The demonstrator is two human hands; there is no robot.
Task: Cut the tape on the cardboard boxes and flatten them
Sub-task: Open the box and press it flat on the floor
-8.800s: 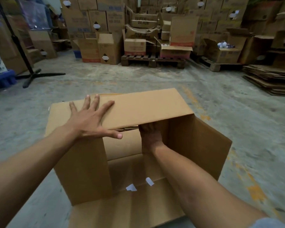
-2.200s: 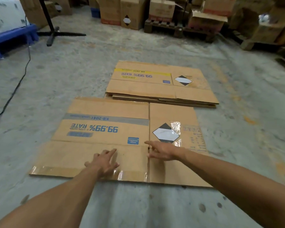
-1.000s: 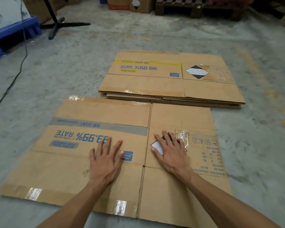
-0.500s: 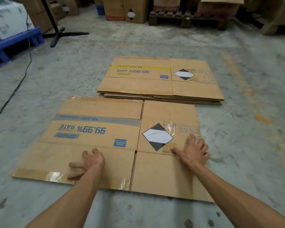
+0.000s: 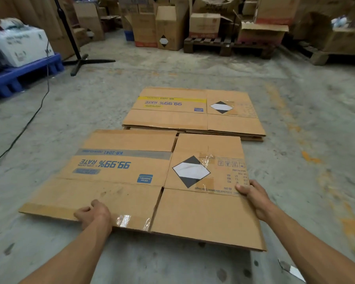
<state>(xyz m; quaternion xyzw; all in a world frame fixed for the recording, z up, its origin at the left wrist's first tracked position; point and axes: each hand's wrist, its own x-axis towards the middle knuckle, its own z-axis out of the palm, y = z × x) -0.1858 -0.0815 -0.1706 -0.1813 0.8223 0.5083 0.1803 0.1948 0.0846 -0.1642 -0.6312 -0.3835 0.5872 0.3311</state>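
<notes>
Concrete warehouse floor point(image 5: 193, 70) with many standing boxes point(image 5: 172, 27) at the far wall shows that much work is left, while the flattened box point(image 5: 131, 181) lies flat in front of the person, just beside the pile of flattened boxes point(image 5: 193, 115). Left hand point(image 5: 92, 214) is curled around its near edge and right hand point(image 5: 252, 193) grips its right edge. Half a second ago both hands only reached for these edges; now they hold, probably to carry it onto the pile.
</notes>
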